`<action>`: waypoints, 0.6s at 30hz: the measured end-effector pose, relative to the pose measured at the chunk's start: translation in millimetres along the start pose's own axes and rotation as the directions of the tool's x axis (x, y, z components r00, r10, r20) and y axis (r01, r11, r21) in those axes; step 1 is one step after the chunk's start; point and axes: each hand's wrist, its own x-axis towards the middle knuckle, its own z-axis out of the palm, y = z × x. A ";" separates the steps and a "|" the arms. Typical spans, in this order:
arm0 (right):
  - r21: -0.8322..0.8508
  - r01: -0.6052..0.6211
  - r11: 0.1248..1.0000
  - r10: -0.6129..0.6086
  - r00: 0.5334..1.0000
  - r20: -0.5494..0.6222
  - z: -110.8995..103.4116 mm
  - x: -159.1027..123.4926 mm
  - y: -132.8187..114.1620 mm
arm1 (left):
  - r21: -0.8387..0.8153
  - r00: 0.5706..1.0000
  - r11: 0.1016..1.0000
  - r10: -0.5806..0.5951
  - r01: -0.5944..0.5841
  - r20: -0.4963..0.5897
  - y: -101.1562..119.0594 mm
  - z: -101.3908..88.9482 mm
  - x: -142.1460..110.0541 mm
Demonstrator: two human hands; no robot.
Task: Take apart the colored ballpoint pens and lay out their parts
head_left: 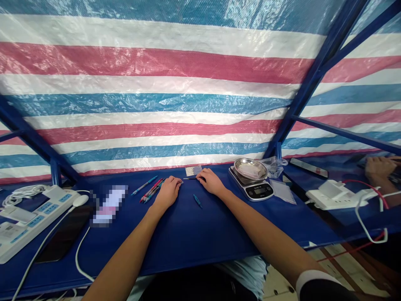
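Note:
My left hand [167, 192] rests on the blue table cover [175, 238], its fingertips curled close to the left end of a slim pen refill [190, 178]. My right hand [211, 182] has its fingers around the refill's right end. Behind the refill lies a small clear packet [193, 170]. A loose blue pen part [197, 201] sits just below my hands. Several assembled pens [149, 188] lie to the left of my left hand. Whether my left fingertips grip anything is hidden.
A digital scale [255, 189] with a steel bowl [249, 168] stands right of my hands, beside plastic bags [274, 166]. White power strips [34, 217] lie at the left. A co-worker's hand [376, 168] shows at the far right. A striped tarpaulin [156, 83] hangs behind.

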 end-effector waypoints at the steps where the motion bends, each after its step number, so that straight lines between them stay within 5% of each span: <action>1: 0.000 -0.001 1.000 0.001 1.000 0.001 -0.1 -0.1 0.1 | 0.001 1.000 1.000 0.000 0.000 0.002 -0.3 0.2 0.0; 18: 0.015 -0.012 1.000 0.012 1.000 0.010 -1.4 0.5 -2.6 | 0.029 1.000 1.000 -0.006 0.006 -0.004 -2.6 -1.7 -2.0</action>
